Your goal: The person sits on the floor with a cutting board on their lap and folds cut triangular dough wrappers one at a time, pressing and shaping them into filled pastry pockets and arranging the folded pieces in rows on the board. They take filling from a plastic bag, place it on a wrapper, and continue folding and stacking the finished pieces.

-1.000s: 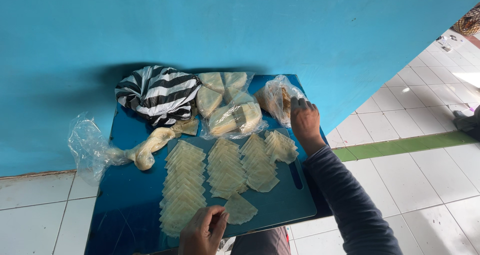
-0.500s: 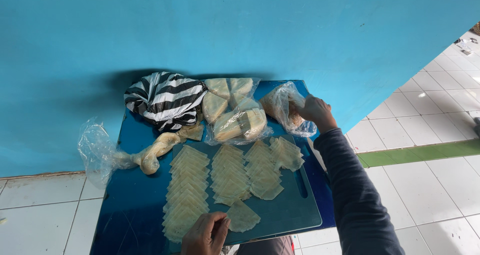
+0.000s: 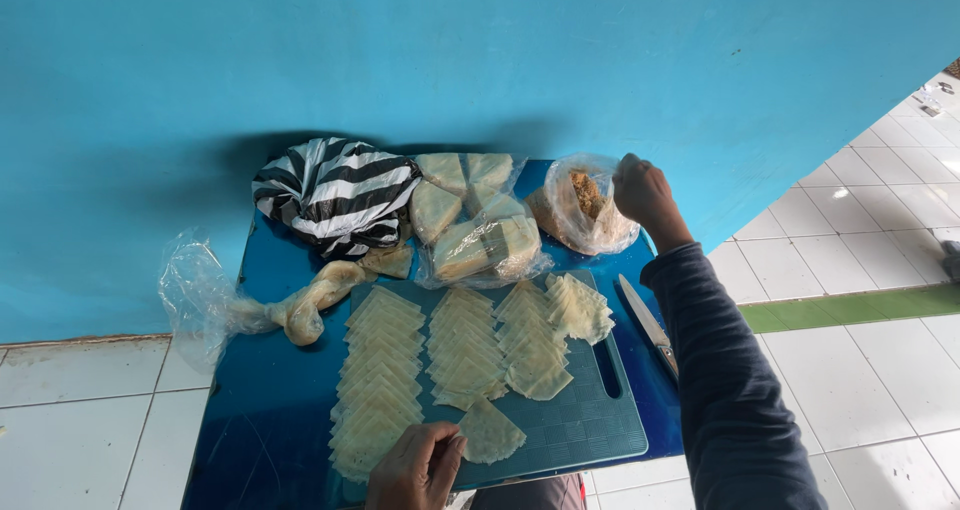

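Note:
My right hand point(image 3: 645, 194) grips the rim of a clear plastic bag point(image 3: 580, 215) with brown filling, at the far right of a blue table point(image 3: 260, 410). My left hand point(image 3: 415, 470) rests on the near edge of a blue cutting board point(image 3: 590, 420), fingers pinching a pale thin dough piece point(image 3: 488, 435). Rows of overlapping thin dough sheets point(image 3: 445, 355) cover the board. A knife point(image 3: 648, 325) lies to the right of the board, under my dark sleeve.
A black-and-white striped bag point(image 3: 335, 195) sits at the back left. Beside it is a clear bag of triangular pastries point(image 3: 470, 220). A twisted lump of dough in plastic point(image 3: 290, 310) lies at the left. A turquoise wall stands behind; white tiled floor surrounds the table.
My right hand has moved from the side of the filling bag up to its rim, and the bag's mouth now stands open. My left hand stays on the dough piece.

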Tool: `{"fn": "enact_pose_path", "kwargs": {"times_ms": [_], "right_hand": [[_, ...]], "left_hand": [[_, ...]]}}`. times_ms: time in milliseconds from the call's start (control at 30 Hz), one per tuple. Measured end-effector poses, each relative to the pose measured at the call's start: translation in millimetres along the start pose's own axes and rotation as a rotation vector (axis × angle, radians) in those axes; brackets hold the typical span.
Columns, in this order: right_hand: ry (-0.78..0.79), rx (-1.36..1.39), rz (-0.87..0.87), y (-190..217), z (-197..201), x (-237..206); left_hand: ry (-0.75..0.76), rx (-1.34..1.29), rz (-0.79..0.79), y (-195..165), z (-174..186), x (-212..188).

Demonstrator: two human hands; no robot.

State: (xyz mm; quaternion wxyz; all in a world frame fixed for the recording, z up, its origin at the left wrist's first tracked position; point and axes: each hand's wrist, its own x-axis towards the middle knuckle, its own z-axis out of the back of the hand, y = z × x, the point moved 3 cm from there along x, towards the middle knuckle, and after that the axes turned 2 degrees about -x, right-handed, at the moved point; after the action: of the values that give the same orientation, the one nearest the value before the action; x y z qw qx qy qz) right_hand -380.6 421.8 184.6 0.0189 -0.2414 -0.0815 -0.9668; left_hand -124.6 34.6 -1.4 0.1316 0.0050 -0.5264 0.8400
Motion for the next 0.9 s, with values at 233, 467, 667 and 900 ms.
{"fn": "enact_pose_path", "kwargs": {"times_ms": [233,467,667,900], "right_hand": [[0.229,-0.250,-0.109,23,-1,-9],[0.231,-0.196,-0.028,45,1,27],[0.198,-0.315,0.182,56,-31,48],[-0.139,-0.233,0.269,34,19,36]], "left_hand": [[-0.025,0.009,-0.040,-4,-2,1],[-0.104,0.019,-0.053,14,-13,2],[-0.069,0.037,-0.023,37,-22,5],[-0.087,0.033,-0.052,25,-18,0]]}}
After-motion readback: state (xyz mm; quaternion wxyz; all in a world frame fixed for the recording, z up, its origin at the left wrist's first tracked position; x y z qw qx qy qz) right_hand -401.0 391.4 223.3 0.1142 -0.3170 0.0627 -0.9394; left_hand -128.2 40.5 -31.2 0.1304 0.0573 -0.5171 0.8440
